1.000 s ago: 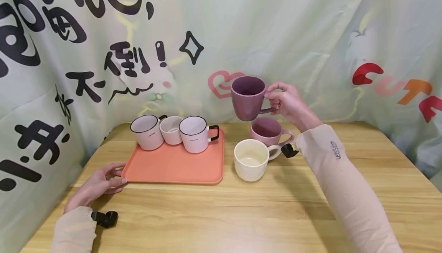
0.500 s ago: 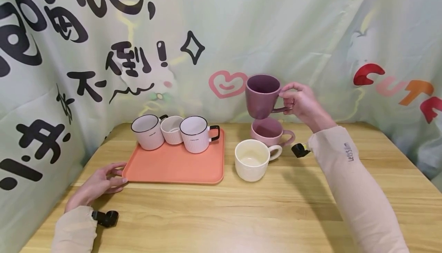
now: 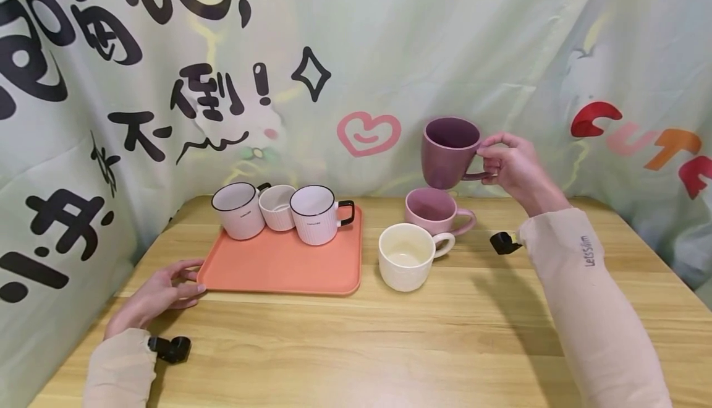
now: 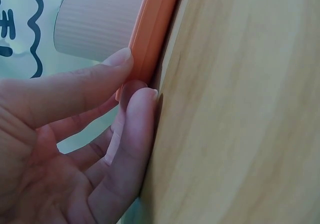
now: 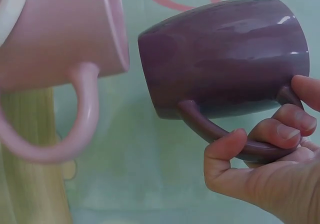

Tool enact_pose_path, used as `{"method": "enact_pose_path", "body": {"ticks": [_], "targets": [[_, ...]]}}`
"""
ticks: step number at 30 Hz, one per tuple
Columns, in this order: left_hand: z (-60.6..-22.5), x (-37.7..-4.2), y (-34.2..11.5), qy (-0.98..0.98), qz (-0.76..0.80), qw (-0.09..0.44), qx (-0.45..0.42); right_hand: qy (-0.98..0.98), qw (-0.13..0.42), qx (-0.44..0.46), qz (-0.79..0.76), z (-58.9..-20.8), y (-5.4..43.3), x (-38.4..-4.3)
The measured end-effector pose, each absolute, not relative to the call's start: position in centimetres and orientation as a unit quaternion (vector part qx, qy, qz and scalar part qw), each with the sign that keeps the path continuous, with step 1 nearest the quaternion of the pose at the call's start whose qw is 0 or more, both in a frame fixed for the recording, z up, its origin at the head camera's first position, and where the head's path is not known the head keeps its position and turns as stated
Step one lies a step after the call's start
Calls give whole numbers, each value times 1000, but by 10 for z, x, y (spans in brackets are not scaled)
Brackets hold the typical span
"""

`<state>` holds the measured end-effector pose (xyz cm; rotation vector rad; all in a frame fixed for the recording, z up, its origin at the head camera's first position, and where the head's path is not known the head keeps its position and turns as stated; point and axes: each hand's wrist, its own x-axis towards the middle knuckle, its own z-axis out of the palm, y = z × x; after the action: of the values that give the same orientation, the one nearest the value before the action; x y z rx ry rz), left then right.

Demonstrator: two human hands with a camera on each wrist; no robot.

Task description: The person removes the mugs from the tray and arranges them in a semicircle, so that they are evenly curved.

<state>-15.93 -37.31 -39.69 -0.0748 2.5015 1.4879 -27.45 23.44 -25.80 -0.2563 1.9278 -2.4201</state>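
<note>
We curl the fingers of our right hand (image 3: pixel 514 165) round the handle of the purple mug (image 3: pixel 449 154), aloft to the right of the orange tray (image 3: pixel 278 269). Our left hand (image 3: pixel 158 293) pinches the tray's near left corner. Right of the tray, a pink mug (image 3: pixel 431 207) and cream mug (image 3: pixel 406 266) stand on the counter (image 3: pixel 356 352).
</note>
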Motion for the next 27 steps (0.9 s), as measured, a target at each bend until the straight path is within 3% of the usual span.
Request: {"method": "enact_pose_path", "body": {"ticks": [27], "targets": [[-396,-160,-373,849,515,117,-26,621,16,-63,-781,-294,275,-267]]}}
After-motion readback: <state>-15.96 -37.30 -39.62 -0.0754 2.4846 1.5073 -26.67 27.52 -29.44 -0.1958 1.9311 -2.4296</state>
